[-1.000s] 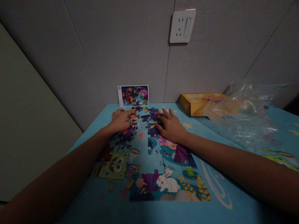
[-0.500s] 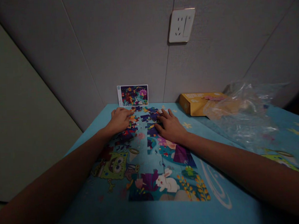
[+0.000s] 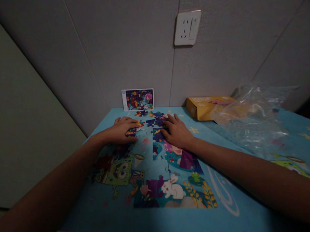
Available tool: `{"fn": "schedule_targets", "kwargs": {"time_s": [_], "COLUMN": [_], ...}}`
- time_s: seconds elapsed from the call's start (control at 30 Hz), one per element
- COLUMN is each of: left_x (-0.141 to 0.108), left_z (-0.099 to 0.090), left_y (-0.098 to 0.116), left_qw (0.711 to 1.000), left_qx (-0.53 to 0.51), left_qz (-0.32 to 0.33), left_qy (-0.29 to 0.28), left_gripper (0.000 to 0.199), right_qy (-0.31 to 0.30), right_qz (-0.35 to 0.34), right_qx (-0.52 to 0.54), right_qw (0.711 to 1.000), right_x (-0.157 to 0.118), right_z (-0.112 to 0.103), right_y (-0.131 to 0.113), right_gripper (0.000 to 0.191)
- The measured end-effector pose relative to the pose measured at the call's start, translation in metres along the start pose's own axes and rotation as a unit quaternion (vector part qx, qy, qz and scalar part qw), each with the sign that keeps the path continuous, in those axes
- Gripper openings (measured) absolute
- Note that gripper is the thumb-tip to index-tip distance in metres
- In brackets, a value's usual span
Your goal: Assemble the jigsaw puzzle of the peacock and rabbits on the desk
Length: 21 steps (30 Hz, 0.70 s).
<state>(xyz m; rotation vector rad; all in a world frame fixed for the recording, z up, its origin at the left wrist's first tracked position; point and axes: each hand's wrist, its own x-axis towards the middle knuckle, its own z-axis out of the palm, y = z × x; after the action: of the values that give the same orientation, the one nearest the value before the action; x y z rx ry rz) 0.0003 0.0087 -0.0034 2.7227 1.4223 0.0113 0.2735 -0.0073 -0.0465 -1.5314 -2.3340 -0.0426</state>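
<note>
My left hand (image 3: 121, 130) lies low over loose jigsaw pieces, its fingers stretched toward an orange piece (image 3: 140, 123); part of the pieces below it is hidden. Fingers spread, my right hand (image 3: 178, 132) rests on the upper right of the partly joined jigsaw puzzle (image 3: 173, 194). That joined section runs down the right side and along the bottom, with a white rabbit in it. Dark blue pieces (image 3: 151, 122) lie between the two hands, near the right fingertips. A small picture card (image 3: 139, 100) leans on the wall behind the pieces.
A yellow box (image 3: 203, 108) stands at the back right, partly covered by a crumpled clear plastic bag (image 3: 255, 125). The blue tabletop (image 3: 110, 213) carries printed cartoon figures. A socket plate (image 3: 187, 28) is on the grey wall behind.
My left hand has drawn back toward me and slightly left, its thumb now spread away from the fingers. More pieces show behind it. My right hand has stayed in about the same place.
</note>
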Motion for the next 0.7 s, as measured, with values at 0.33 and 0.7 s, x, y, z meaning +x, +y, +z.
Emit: {"fn": "schedule_targets", "kwargs": {"time_s": [0.33,0.7], "left_x": [0.006,0.008], "left_z": [0.011,0.013], "left_y": [0.004,0.009], "left_qw": [0.993,0.995], "left_qx": [-0.083,-0.046], "left_qz": [0.051,0.055], "left_qy": [0.062,0.064], "left_gripper": [0.021,0.036], "right_qy": [0.050,0.002], "right_qz": [-0.075,-0.297], "right_qx": [0.020,0.110], "right_qw": [0.996,0.949], "right_x": [-0.002,-0.007], "right_z": [-0.003,-0.015], "right_y": [-0.002,-0.013], "right_gripper": [0.048,0.042]}}
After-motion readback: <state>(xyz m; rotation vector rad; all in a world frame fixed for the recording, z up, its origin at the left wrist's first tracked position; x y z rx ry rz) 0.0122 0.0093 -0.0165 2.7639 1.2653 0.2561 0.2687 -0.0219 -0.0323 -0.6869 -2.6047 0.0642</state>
